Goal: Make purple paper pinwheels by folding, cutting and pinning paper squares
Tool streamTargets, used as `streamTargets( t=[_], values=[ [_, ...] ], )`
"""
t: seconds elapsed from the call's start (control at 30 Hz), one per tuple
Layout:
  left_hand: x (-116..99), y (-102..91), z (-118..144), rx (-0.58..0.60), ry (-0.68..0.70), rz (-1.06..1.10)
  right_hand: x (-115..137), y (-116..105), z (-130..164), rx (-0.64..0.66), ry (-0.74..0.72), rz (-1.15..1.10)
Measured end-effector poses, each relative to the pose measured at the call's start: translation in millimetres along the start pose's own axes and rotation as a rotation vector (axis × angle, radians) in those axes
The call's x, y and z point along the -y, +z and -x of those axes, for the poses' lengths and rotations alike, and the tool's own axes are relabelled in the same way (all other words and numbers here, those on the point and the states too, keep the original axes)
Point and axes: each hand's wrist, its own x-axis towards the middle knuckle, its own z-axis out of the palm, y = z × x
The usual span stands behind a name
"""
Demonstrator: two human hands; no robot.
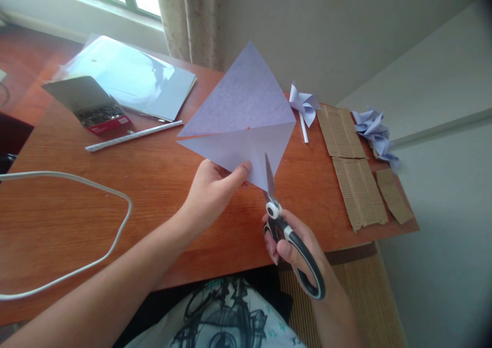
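My left hand (219, 186) pinches the lower edge of a square sheet of pale purple paper (246, 94), thumb on top. A slit runs into the paper from its left corner toward the middle, where a small hole shows. My right hand (298, 240) grips a pair of scissors (273, 209) with black and white handles. The scissor blades straddle the paper's near corner, one blade above the sheet and the other mostly hidden beneath it. Both hands are above the wooden table (154, 199).
A paper pinwheel (303, 107) on a white stick lies behind the sheet. Cardboard pieces (357, 189) and more folded purple paper (374, 132) are at the right. An open box of small metal pieces (102, 115), a rolled paper stick (134, 136), a folder (154, 81) and a white cable (125, 220) are leftward.
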Motion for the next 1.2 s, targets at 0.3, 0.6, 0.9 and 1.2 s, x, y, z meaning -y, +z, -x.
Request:
streamTargets(
  t=[0.3, 0.6, 0.9, 1.2],
  values=[
    [0.1, -0.6, 0.3, -0.013, -0.002, -0.017, -1.4, -1.0, -0.7, 0.005, -0.002, 0.003],
    [0.6, -0.2, 0.5, -0.025, -0.014, -0.02, -1.2, 0.0, -0.3, -0.001, -0.012, 0.003],
    [0.7, -0.3, -0.2, 0.0, 0.007, 0.024, -1.9, 0.3, -0.4, -0.018, -0.027, 0.014],
    [-0.4, 0.4, 0.5, -0.007, 0.018, 0.023, -5.5, -4.0, -0.3, -0.007, -0.022, 0.03]
  ],
)
